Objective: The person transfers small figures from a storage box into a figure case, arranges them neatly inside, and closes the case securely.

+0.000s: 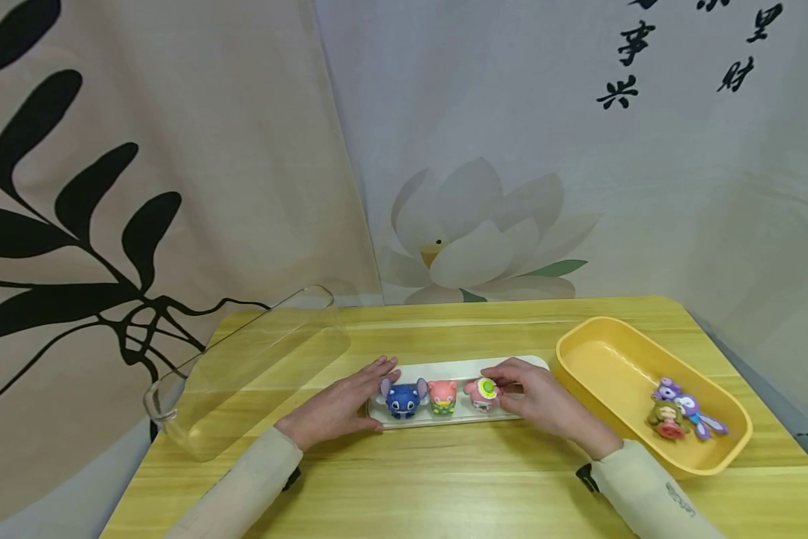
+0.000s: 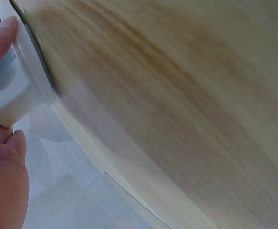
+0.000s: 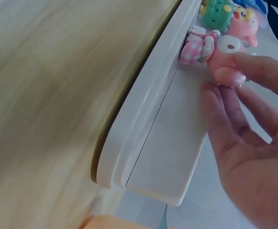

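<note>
A long white display base [image 1: 478, 369] lies on the table with a row of toy figurines on it. At its left end my left hand [image 1: 339, 404] holds the base, with the thumb at the near edge and the fingers toward the far side. My right hand [image 1: 538, 397] pinches a pink figurine [image 1: 482, 394] with a yellow-green round piece on its head; in the right wrist view, its pink checked outfit [image 3: 193, 50] shows. Beside it stand a pink-and-green figurine [image 1: 442, 397] and a blue big-eared one [image 1: 404, 402].
A yellow tray [image 1: 579, 382] stands to the right, holding a purple figurine [image 1: 696, 414] and a green-haired one in red [image 1: 668, 421]. On the left, a clear plastic cover [image 1: 255, 374] lies tilted near the table's edge. A printed curtain [image 1: 478, 112] hangs behind.
</note>
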A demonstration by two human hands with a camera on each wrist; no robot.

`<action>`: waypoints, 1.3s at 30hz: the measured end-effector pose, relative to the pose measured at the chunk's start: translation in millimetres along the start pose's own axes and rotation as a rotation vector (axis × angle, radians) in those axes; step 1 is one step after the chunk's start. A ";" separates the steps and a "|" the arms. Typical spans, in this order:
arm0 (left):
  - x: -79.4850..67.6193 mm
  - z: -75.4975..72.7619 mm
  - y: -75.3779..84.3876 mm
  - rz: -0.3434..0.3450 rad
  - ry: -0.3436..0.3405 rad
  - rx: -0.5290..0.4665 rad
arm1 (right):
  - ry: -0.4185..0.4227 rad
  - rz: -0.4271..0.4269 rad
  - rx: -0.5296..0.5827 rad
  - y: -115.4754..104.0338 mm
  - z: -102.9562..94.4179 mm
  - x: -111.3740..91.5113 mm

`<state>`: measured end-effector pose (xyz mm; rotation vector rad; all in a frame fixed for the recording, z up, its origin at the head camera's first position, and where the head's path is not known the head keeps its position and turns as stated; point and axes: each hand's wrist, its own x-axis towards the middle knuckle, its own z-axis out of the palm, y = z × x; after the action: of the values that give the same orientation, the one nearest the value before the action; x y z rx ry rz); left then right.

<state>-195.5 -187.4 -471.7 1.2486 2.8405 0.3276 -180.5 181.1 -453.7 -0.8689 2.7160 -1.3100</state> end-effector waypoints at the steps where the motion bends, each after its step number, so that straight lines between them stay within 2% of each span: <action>1: 0.0 0.1 0.0 -0.001 0.000 -0.002 | 0.007 0.002 -0.003 -0.4 0.2 -0.4; 6: -0.1 0.5 -0.5 -0.001 0.003 -0.005 | 0.043 0.013 -0.046 -2.0 1.8 -3.7; 16: 0.6 0.5 0.0 -0.007 -0.003 0.004 | 0.059 0.083 -0.024 -3.5 5.8 -1.9; 27: 0.7 0.8 0.1 -0.014 -0.005 0.002 | 0.051 0.050 -0.030 -1.9 8.6 -0.6; 39: 1.2 2.0 -0.2 -0.013 -0.011 -0.005 | 0.030 0.054 0.029 -5.5 11.5 0.4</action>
<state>-196.2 -186.3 -473.6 1.2261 2.8356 0.3266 -175.6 169.9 -457.2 -0.7742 2.7148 -1.3591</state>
